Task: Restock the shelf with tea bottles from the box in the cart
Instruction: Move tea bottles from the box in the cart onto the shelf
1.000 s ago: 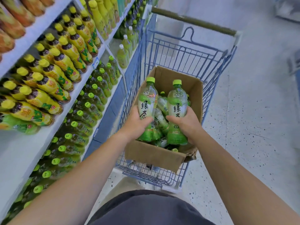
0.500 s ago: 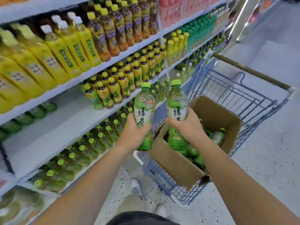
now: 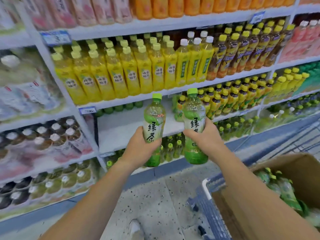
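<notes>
Before the shelf [image 3: 131,125], each hand's fingers [image 3: 156,142] wrap one upright tea bottle [image 3: 154,130].

bare forearms [image 3: 97,193], no sleeves; pale shoe [image 3: 134,227].

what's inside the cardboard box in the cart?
Green-capped tea bottles lie piled in the cardboard box, the same kind as those in the hands. The right forearm and the near box wall cover most of the inside, so the count and bottom are hidden.
</notes>
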